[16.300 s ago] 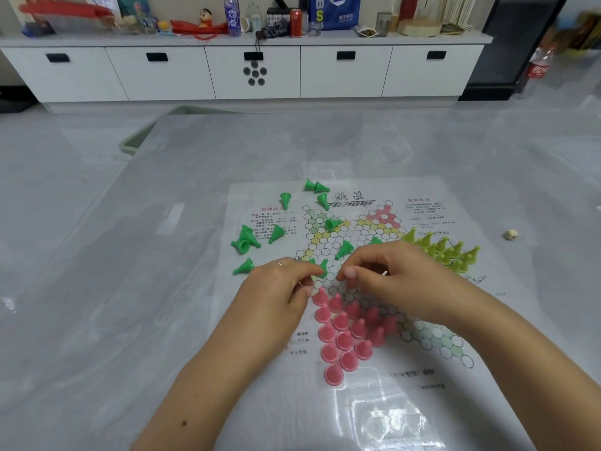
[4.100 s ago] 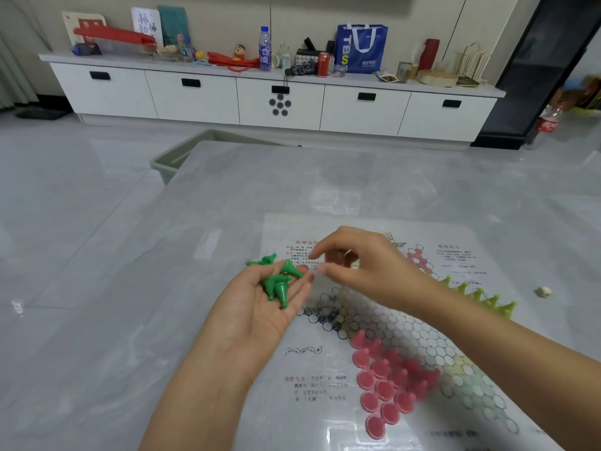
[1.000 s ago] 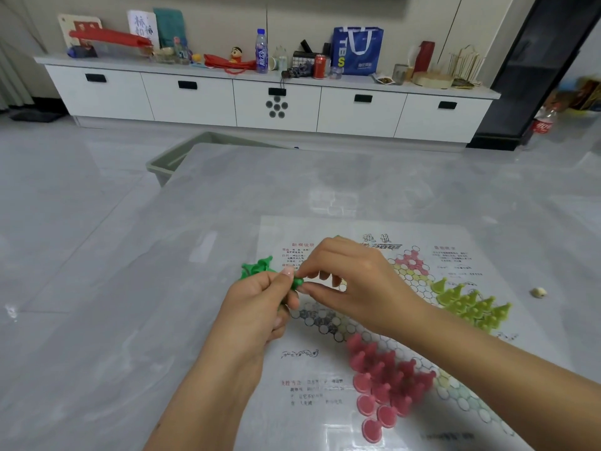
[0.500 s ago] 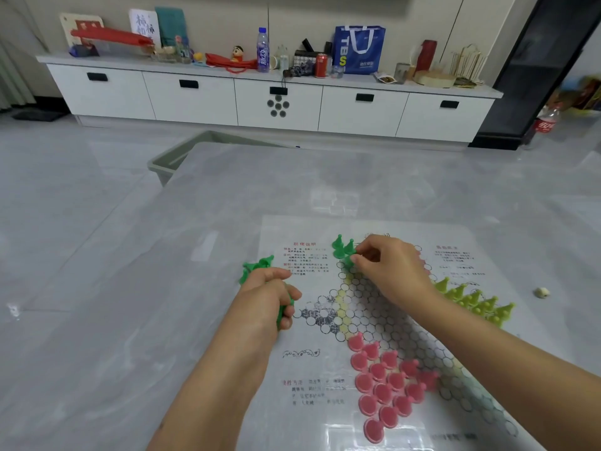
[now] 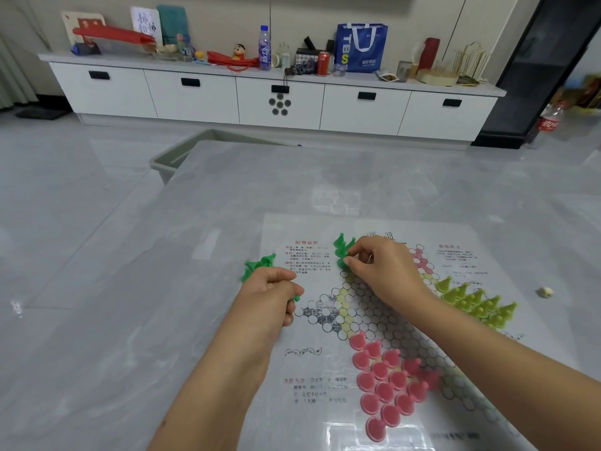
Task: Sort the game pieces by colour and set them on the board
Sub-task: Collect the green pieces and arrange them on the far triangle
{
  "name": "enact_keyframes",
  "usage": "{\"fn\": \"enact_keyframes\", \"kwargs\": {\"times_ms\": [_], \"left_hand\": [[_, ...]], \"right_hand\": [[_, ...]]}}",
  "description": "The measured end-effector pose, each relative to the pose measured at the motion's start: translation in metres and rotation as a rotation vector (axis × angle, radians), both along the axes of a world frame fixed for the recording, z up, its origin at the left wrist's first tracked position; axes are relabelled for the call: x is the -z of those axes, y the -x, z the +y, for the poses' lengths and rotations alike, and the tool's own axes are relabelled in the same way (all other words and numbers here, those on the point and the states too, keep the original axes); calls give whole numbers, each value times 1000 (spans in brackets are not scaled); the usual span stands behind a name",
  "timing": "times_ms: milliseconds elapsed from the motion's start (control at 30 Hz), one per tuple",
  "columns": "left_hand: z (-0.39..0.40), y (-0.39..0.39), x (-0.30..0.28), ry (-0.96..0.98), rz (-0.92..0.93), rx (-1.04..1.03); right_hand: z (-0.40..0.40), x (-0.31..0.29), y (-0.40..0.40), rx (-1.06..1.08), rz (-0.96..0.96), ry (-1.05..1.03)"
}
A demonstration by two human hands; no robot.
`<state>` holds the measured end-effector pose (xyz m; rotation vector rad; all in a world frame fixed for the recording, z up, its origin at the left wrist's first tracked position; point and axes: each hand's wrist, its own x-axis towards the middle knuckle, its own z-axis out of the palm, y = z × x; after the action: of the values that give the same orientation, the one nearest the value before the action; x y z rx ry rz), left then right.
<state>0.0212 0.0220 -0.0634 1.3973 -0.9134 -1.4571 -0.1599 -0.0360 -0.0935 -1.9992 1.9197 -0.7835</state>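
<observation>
Hands first: the left hand (image 5: 271, 292) is clenched around a bunch of dark green cone-shaped plastic game pieces (image 5: 257, 266), and their tips poke out past the far side of the knuckles, with one more tip showing under the fingers on the near side. It sits right at the left edge of the white printed paper game board (image 5: 305, 362) with the hexagon star grid. The right hand (image 5: 379, 271) is further out over the board, thumb and forefinger pinching a dark green piece at the top-left star point. Just beyond those fingertips a few more standing green pieces (image 5: 342, 245) are bunched together, touching or nearly touching each other.

To the right of the right hand, past the wrist, a cluster of yellow-green cone pieces (image 5: 473, 302) stands packed in the board's right point. Nearer than both hands, between the two forearms, the pink cone pieces (image 5: 388, 380) fill the near point in a tight triangle, a couple of them blurry.

Board lies flat on a glossy grey marble-look table (image 5: 162, 320). Well off to the right of the right hand there's a small cream-coloured bead-like thing (image 5: 545, 291) on the table; can't tell what it is. Way beyond the hands is a long white drawer cabinet (image 5: 279, 99) loaded with stuff, including a blue tote bag (image 5: 361, 47).
</observation>
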Motion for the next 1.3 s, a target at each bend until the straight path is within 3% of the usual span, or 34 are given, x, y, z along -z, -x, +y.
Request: {"fn": "enact_keyframes", "kwargs": {"times_ms": [367, 500, 667, 800, 1000, 1300], "left_hand": [[3, -6, -7, 58, -1, -6], [4, -13, -13, 130, 20, -34], [0, -31, -19, 175, 35, -229], [-4, -44, -21, 131, 147, -347], [-7, -48, -21, 98, 225, -347], [-4, -34, -11, 130, 23, -137]], "right_hand": [[13, -9, 8, 49, -65, 67], [18, -25, -7, -125, -76, 70], [4, -27, -52, -425, 139, -5], [-6, -20, -77, -427, 215, -50], [-12, -16, -90, -413, 250, -52], [8, -43, -77, -424, -42, -46]]}}
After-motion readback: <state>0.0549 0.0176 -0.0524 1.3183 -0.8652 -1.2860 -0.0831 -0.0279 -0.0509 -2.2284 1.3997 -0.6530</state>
